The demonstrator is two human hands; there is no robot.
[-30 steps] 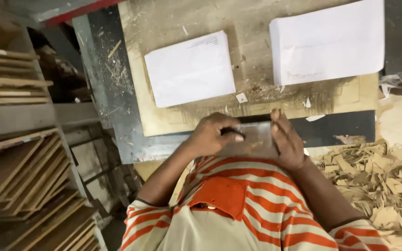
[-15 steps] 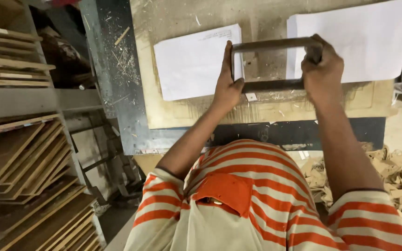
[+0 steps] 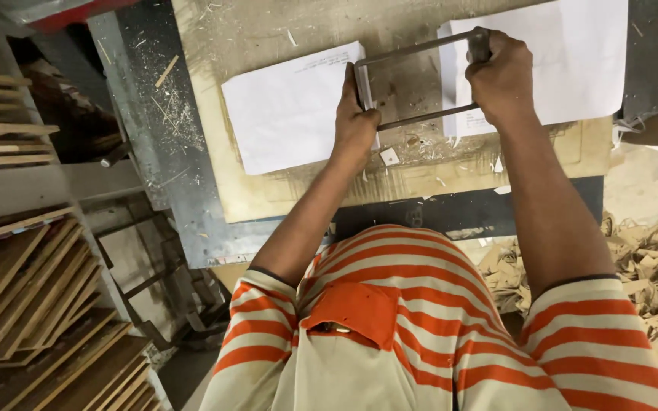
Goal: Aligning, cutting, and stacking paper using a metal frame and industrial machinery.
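A dusty, sawdust-strewn board (image 3: pixel 283 190) tops the dark workbench (image 3: pixel 169 152); wooden shelves (image 3: pixel 17 251) stacked with boards stand alongside. Both the left hand (image 3: pixel 357 124) and right hand (image 3: pixel 503 72) close around a rectangular metal frame (image 3: pixel 420 82), held between two white paper sheets (image 3: pixel 287 106).

Rectangular metal frame (image 3: pixel 420 84) between paper stacks

I count two white paper stacks, one (image 3: pixel 291 106) under my left side, one (image 3: pixel 573 61) under my right, and one rectangular metal frame (image 3: pixel 420 84) between them on one tabletop (image 3: pixel 268 198)
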